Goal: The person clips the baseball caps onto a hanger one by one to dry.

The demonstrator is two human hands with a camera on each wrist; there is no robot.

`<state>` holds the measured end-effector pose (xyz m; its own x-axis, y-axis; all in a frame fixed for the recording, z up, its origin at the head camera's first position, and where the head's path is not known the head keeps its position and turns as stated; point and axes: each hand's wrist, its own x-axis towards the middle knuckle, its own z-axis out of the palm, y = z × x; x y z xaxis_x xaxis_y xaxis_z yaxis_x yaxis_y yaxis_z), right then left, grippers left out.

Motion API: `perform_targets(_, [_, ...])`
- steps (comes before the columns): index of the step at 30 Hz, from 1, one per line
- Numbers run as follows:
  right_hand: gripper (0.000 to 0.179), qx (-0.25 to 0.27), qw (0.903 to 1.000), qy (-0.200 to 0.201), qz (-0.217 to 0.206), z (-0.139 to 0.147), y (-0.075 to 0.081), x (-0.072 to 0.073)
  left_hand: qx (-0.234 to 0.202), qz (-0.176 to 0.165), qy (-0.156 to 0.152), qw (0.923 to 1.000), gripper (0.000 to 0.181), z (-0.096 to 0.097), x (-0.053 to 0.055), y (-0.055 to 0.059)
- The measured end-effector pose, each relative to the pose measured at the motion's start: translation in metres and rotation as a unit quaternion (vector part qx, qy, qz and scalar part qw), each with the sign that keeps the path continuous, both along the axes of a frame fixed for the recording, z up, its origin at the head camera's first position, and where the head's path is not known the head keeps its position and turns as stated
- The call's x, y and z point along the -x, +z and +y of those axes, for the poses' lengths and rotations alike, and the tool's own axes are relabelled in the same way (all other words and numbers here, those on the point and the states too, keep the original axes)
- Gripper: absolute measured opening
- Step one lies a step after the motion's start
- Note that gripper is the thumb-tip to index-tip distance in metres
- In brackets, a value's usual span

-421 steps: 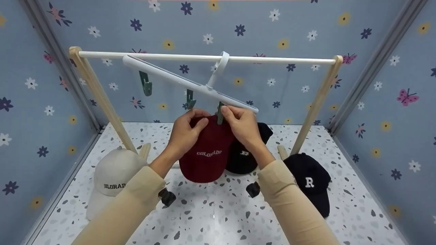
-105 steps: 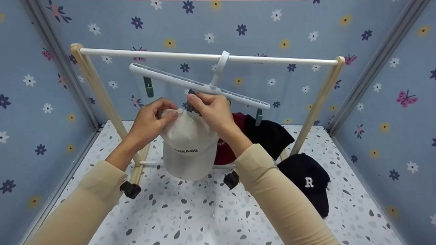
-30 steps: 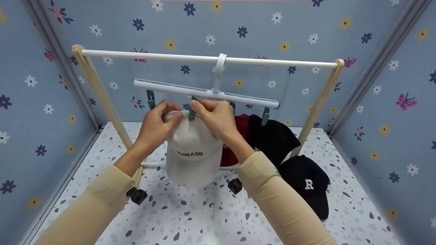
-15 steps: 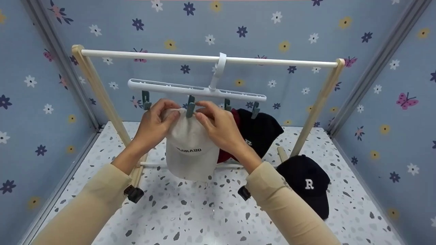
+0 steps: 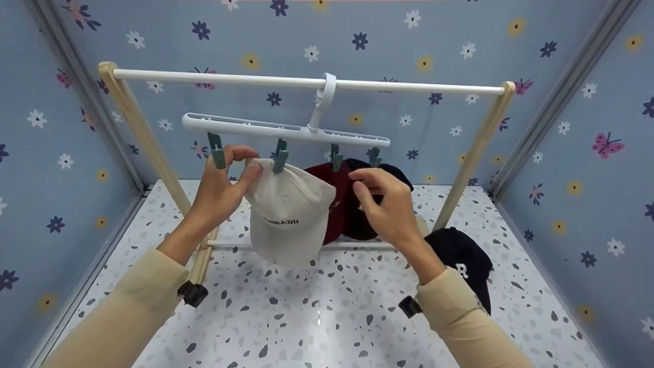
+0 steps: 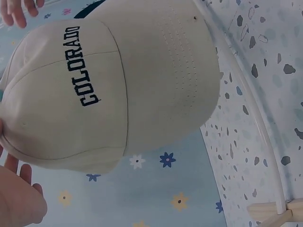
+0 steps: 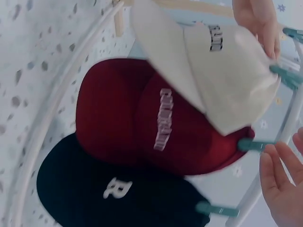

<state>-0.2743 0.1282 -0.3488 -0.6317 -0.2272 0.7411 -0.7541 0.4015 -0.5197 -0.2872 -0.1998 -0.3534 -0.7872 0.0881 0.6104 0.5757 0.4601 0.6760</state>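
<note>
A cream baseball cap (image 5: pixel 288 204) lettered COLORADO hangs from a green clip (image 5: pixel 280 157) on the white hanger (image 5: pixel 245 127). My left hand (image 5: pixel 214 189) pinches the left edge of its crown, thumb in front. Apart from the cream cap, my right hand (image 5: pixel 391 204) hovers with loosely bent fingers and nothing in them, partly covering a hanging black cap (image 5: pixel 357 225). Between the two is a dark red cap (image 7: pixel 113 113), held by its own clip (image 7: pixel 253 144). The leftmost clip (image 5: pixel 216 152) carries no cap.
The hanger hooks over the white rail (image 5: pixel 219 77) of a wooden-legged rack. A second black cap (image 5: pixel 460 250) marked R lies on the speckled surface (image 5: pixel 317 317) at right, partly behind my right sleeve. A lower bar (image 5: pixel 230 245) crosses near the surface. Flowered walls stand around.
My right hand has left the cream cap's clip and moved right, while the cap stays hanging. My left hand keeps its place at the crown. Earlier, the red cap was clipped.
</note>
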Motion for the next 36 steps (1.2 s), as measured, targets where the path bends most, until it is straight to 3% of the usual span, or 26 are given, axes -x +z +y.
perform_targets(5, [0.016, 0.002, 1.0000, -0.009, 0.003, 0.035, -0.007, -0.006, 0.018, -0.020, 0.027, 0.9993, 0.037, -0.002, -0.004, -0.002])
perform_targets(9, [0.016, 0.003, 0.9998, -0.020, 0.001, 0.067, -0.015, -0.012, 0.006, -0.034, 0.026, 0.9991, 0.042, -0.005, -0.007, -0.003])
perform_targets(18, [0.019, -0.002, 0.9919, -0.126, -0.020, 0.138, -0.038, -0.017, -0.012, -0.066, 0.018, 0.9976, 0.051, -0.011, -0.024, -0.017])
perform_targets(24, [0.019, -0.005, 0.9816, -0.181, -0.059, 0.175, -0.057, -0.018, -0.018, -0.066, 0.017, 0.9975, 0.045, -0.006, -0.039, -0.028])
perform_targets(27, [0.020, -0.011, 0.9746, -0.205, -0.089, 0.190, -0.068, -0.017, -0.017, -0.064, 0.004, 0.9978, 0.041, 0.001, -0.048, -0.032])
perform_targets(32, [0.028, -0.043, 0.9613, -0.238, -0.131, 0.216, -0.089, -0.013, -0.016, -0.058, -0.044, 0.9972, 0.036, 0.019, -0.056, -0.039])
perform_targets(36, [0.039, -0.075, 0.9529, -0.231, -0.181, 0.234, -0.103, -0.013, -0.016, -0.056, -0.079, 0.9952, 0.034, 0.036, -0.059, -0.043])
